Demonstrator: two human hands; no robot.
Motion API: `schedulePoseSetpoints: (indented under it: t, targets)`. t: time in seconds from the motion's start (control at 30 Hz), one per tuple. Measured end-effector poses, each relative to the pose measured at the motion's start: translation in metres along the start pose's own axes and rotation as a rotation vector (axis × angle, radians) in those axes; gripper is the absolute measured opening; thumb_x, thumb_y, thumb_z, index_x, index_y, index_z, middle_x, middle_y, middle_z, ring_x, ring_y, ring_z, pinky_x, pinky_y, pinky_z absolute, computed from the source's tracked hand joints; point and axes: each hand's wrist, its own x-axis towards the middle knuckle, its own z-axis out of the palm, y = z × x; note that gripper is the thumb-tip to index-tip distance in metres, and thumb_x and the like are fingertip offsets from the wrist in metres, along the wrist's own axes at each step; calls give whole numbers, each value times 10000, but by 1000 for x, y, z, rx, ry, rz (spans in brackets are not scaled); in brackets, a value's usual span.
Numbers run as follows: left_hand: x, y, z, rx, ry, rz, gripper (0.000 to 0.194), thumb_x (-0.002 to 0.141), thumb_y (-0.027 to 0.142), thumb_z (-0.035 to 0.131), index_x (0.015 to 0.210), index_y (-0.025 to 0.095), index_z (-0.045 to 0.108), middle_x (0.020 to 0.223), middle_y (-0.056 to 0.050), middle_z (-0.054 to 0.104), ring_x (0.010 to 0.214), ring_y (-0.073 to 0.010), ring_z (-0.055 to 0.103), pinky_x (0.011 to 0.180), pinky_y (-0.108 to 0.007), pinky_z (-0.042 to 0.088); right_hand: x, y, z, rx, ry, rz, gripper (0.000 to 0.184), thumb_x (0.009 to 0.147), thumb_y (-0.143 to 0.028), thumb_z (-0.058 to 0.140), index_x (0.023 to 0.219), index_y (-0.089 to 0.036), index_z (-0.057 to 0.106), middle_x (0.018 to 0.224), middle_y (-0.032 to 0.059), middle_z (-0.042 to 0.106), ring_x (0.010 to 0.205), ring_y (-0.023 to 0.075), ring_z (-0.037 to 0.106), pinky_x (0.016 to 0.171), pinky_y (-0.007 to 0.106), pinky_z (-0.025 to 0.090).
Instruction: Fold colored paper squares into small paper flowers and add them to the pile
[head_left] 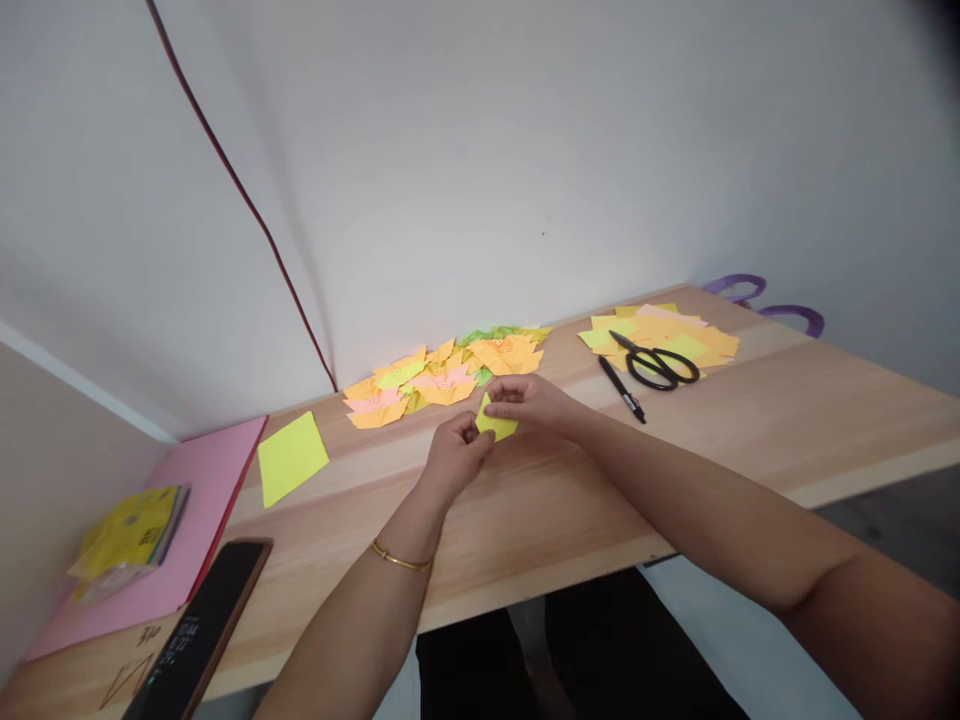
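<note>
A small piece of folded yellow paper [501, 427] is held between my two hands, just above the middle of the wooden table. My left hand [459, 452] pinches its lower left side, thumb pressed on the paper. From the right, my right hand [534, 402] grips its upper edge between thumb and fingers. Behind my hands lies a spread of folded paper pieces [442, 385] in orange, yellow, pink and green, some with small drawn marks. Fingertips behind the paper are partly hidden.
Black-handled scissors [660, 368] rest on a pile of coloured papers [701, 322], with a black pen [622, 390] beside them. At left are yellow sheets [294, 460], a pink board [217, 460] bearing a yellow packet [131, 530], and a phone [206, 630]. A wall borders the table [540, 510].
</note>
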Motion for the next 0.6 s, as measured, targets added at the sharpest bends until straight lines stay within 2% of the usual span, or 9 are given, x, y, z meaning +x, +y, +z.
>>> schedulePoseSetpoints:
  t: [0.13, 0.33, 0.4, 0.47, 0.6]
  targets:
    - [-1, 4, -1, 101, -31, 40, 123, 650, 259, 633, 616, 170, 556, 488, 55, 433, 449, -74, 352, 464, -212, 253, -1, -2, 0, -103, 18, -21, 300, 709, -435, 631, 613, -167, 538, 627, -22, 474, 585, 96, 399, 547, 237, 314]
    - [-3, 7, 0, 185, -71, 76, 191, 667, 264, 619, 557, 169, 497, 477, 61, 373, 445, -65, 296, 449, -212, 203, 0, -5, -8, 29, 262, -18, 261, 758, -442, 585, 729, -182, 580, 686, -8, 526, 643, 113, 467, 614, 249, 375]
    - [-2, 6, 0, 124, -40, 49, 204, 669, 283, 633, 563, 167, 504, 473, 58, 397, 435, -63, 311, 441, -209, 216, 0, -6, -11, 58, 295, -23, 264, 769, -449, 570, 741, -186, 576, 714, -4, 543, 684, 120, 490, 668, 257, 400]
    - [0, 3, 0, 5, 2, 30, 184, 674, 301, 647, 609, 163, 544, 488, 49, 454, 439, -66, 365, 452, -205, 280, 1, -7, -11, 73, 274, 2, 275, 775, -462, 557, 757, -189, 576, 754, 6, 576, 725, 129, 518, 705, 268, 417]
    - [5, -1, 0, -344, 58, 31, 195, 652, 291, 693, 787, 165, 629, 631, 30, 572, 518, -74, 494, 613, -248, 460, 1, -5, -3, 70, 129, 81, 260, 729, -425, 614, 850, -196, 593, 796, 17, 629, 741, 148, 560, 684, 282, 436]
